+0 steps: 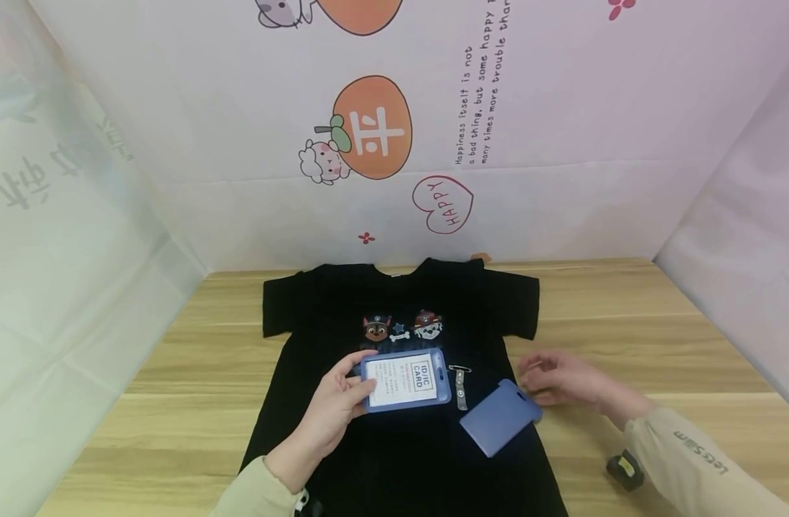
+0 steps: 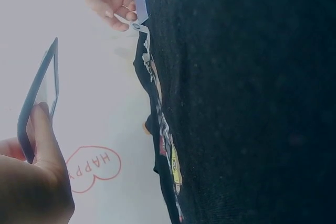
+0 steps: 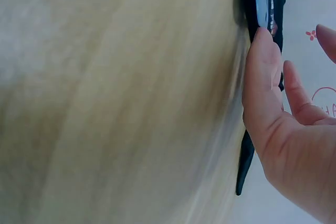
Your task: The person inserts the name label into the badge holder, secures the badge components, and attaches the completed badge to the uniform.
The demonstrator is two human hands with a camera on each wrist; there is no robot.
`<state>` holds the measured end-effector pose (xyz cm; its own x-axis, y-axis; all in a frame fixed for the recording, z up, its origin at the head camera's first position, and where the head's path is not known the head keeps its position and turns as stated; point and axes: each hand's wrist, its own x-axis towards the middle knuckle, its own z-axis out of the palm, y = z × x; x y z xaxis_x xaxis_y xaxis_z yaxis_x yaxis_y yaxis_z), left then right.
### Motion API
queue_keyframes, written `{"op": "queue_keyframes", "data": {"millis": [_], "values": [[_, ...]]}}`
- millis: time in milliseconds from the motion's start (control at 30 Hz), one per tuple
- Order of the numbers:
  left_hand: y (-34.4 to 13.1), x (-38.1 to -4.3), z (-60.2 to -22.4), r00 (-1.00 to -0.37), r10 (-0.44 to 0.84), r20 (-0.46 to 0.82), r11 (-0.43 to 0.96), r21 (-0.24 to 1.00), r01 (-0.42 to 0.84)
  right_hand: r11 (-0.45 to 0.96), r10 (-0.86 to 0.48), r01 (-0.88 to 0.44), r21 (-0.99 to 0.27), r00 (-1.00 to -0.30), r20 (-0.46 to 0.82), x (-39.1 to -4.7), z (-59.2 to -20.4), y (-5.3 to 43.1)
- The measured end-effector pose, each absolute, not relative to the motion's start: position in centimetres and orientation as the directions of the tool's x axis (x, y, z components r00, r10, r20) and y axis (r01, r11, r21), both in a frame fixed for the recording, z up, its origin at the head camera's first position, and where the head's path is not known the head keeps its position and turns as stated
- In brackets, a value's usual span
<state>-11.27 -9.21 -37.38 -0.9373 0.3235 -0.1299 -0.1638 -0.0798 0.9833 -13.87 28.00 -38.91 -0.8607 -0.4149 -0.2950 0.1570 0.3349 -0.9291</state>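
My left hand (image 1: 332,406) pinches a blue ID card holder (image 1: 403,380) by its left end, thumb on the front and fingers behind. A white printed insert marked "ID/IC CARD" shows in its window. In the left wrist view the card holder (image 2: 39,93) is seen nearly edge-on, raised above the shirt. My right hand (image 1: 562,380) is beside a plain blue cover (image 1: 500,418) lying on the shirt, its fingers loosely bent. The right wrist view shows fingertips at the cover's edge (image 3: 261,3); whether they touch it I cannot tell. Between both blue pieces lies a clear strap clip (image 1: 460,388).
A black T-shirt (image 1: 400,459) with cartoon dog heads on its chest lies spread on the wooden table (image 1: 194,373). White printed cloth (image 1: 252,179) hangs behind and at both sides. A small black device (image 1: 625,470) is by the right sleeve.
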Motion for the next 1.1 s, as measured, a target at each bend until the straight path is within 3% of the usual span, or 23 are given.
{"op": "queue_keyframes", "data": {"millis": [1100], "values": [[-9.1,-11.1,-37.4,-0.939,0.313,-0.141,-0.08,0.981,-0.174,0.459,-0.377,0.108,-0.882,-0.875,-0.303,-13.6,-39.8,26.9]]}}
